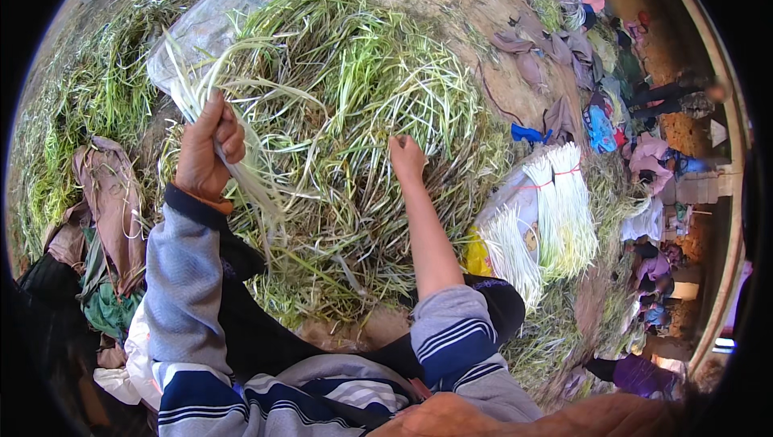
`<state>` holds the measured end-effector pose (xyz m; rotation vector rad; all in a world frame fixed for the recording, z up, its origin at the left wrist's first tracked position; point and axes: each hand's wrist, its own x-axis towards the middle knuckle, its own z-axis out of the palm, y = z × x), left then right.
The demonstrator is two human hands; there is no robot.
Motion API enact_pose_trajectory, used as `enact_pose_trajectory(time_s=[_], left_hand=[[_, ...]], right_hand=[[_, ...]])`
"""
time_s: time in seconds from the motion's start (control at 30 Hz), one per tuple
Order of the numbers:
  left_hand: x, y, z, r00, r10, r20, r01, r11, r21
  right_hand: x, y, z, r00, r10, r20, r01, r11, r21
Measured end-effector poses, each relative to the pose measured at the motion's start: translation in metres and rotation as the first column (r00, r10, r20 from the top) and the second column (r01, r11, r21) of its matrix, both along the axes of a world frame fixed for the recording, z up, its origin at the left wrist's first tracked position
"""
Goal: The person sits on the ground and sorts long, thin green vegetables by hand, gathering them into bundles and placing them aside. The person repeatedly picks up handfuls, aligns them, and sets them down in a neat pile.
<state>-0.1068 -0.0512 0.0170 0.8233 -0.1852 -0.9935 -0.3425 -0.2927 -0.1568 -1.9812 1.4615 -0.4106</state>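
My left hand (pixel 211 147) is raised at the left, closed around a loose bunch of pale green-white stalks (pixel 192 88) whose ends stick out above and hang below the fist. Beneath both hands spreads a large heap of green and yellowed stalks and leaves (pixel 356 87). Over the heap's right part is my right hand (pixel 407 156), its fingers drawn together near some thin strands; whether it grips one I cannot tell. To the right, white stalk bundles (pixel 558 213) tied with red bands lie beside a looser pile of white stalks (pixel 512 250).
A clear plastic sheet (pixel 199 32) lies at the upper left. Brown cloths (pixel 112 207) are at the left, with a green net sack (pixel 112 310) below. A blue item (pixel 530 133) lies beyond the bundles. Several people are along the right side, among more plant heaps.
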Motion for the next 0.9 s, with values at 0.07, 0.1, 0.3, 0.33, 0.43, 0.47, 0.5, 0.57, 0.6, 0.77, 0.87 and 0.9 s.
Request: enact_pose_trajectory(time_s=[0.07, 0.1, 0.3, 0.33, 0.43, 0.47, 0.5, 0.57, 0.6, 0.77, 0.87, 0.9], left_hand=[[0.007, -0.002, -0.002, 0.999, 0.022, 0.03, -0.024, 0.995, 0.092], [0.014, 0.003, -0.004, 0.998, 0.044, 0.054, -0.052, 0.986, 0.155], [0.028, 0.013, -0.006, 0.979, 0.073, 0.191, -0.132, 0.939, 0.317], [0.028, 0.014, -0.007, 0.976, 0.071, 0.207, -0.142, 0.927, 0.348], [0.017, 0.013, -0.005, 0.967, 0.019, 0.255, -0.132, 0.891, 0.435], [0.011, 0.01, -0.007, 0.96, -0.012, 0.279, -0.122, 0.882, 0.456], [0.003, 0.006, -0.007, 0.952, -0.044, 0.303, -0.11, 0.874, 0.474], [-0.01, 0.002, -0.008, 0.931, -0.121, 0.346, -0.067, 0.872, 0.485], [-0.024, -0.004, 0.005, 0.913, -0.197, 0.358, -0.016, 0.858, 0.513], [-0.075, -0.015, -0.021, 0.897, -0.372, 0.238, 0.232, 0.856, 0.462], [-0.095, -0.019, -0.024, 0.914, -0.37, 0.169, 0.238, 0.823, 0.516], [-0.098, -0.019, -0.028, 0.907, -0.395, 0.142, 0.256, 0.789, 0.558]], right_hand=[[0.022, -0.001, -0.013, 0.997, -0.042, -0.065, 0.049, 0.993, 0.11], [0.04, 0.024, -0.011, 0.998, 0.04, 0.057, -0.05, 0.982, 0.181], [0.052, 0.209, -0.023, 0.576, 0.816, 0.053, -0.766, 0.516, 0.385], [0.05, 0.211, -0.021, 0.694, 0.711, 0.115, -0.675, 0.587, 0.448], [0.027, 0.186, -0.017, 0.855, -0.053, 0.516, -0.335, 0.703, 0.627], [0.02, 0.17, -0.007, 0.802, -0.281, 0.527, -0.233, 0.666, 0.709], [0.011, 0.155, 0.007, 0.706, -0.494, 0.507, -0.143, 0.602, 0.786], [-0.004, 0.136, 0.045, 0.575, -0.59, 0.567, -0.167, 0.593, 0.787], [-0.013, 0.132, 0.057, 0.485, -0.598, 0.639, -0.216, 0.626, 0.749], [-0.026, 0.174, 0.098, 0.502, -0.438, 0.746, -0.235, 0.761, 0.604], [-0.035, 0.206, 0.104, 0.691, -0.092, 0.717, -0.241, 0.906, 0.348], [-0.037, 0.214, 0.101, 0.728, 0.056, 0.684, -0.281, 0.933, 0.223]])
